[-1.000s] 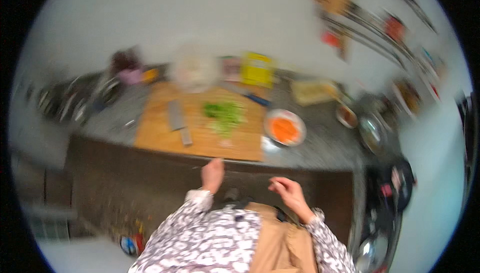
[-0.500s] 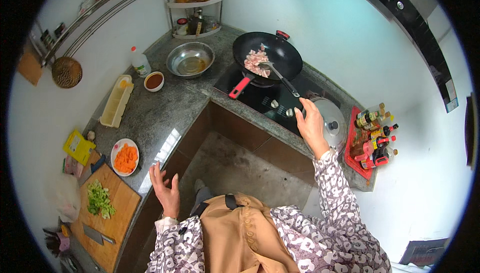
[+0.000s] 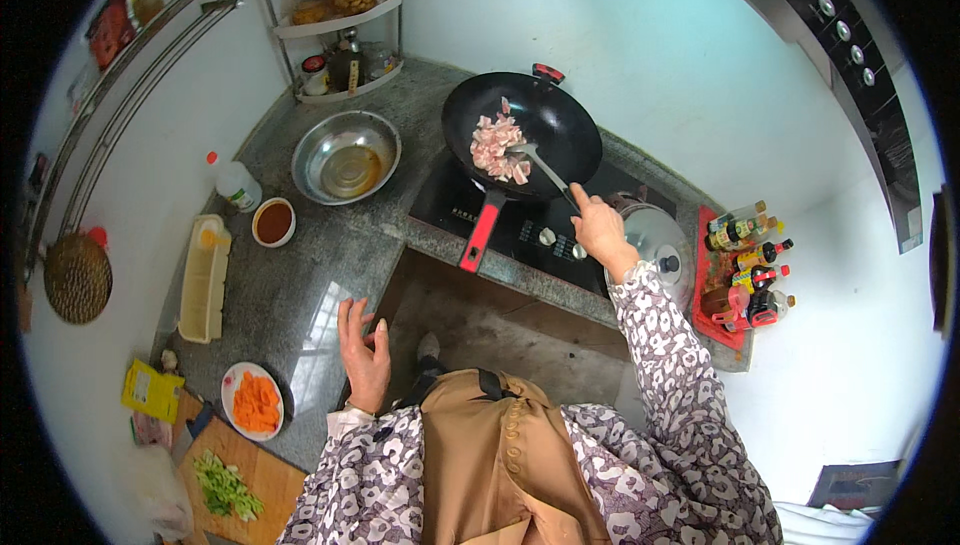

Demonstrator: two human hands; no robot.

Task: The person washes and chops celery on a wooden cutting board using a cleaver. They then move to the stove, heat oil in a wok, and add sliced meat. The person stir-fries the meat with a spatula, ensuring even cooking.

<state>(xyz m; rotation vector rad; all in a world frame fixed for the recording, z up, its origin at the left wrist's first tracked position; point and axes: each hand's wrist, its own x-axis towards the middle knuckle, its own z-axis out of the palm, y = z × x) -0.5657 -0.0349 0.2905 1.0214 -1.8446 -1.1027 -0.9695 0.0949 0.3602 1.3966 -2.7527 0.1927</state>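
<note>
My right hand [image 3: 602, 232] grips the dark handle of a spatula [image 3: 544, 167], index finger stretched along it. Its metal blade touches pale pink chopped meat [image 3: 496, 145] on the left side of a black wok [image 3: 565, 130]. The wok stands on a black cooktop [image 3: 450, 207], its red-and-black long handle [image 3: 483, 234] pointing toward me. Empty, with fingers apart, my left hand [image 3: 366, 355] hovers near the counter's front edge, right of a white plate of sliced carrot [image 3: 257, 403]. A glass pot lid [image 3: 655, 241] lies beside my right hand.
A metal basin [image 3: 347, 157], a bowl of brown sauce [image 3: 273, 222], a white bottle [image 3: 236, 183] and a cream tray [image 3: 204, 280] line the left counter. Chopped greens [image 3: 226, 486] lie on a cutting board [image 3: 275, 475]. A red tray [image 3: 708, 285] of bottles stands at right.
My right hand has closed on the spatula handle, which it was only reaching toward before. My left hand has shifted slightly up and right, still empty. The whole view has shifted.
</note>
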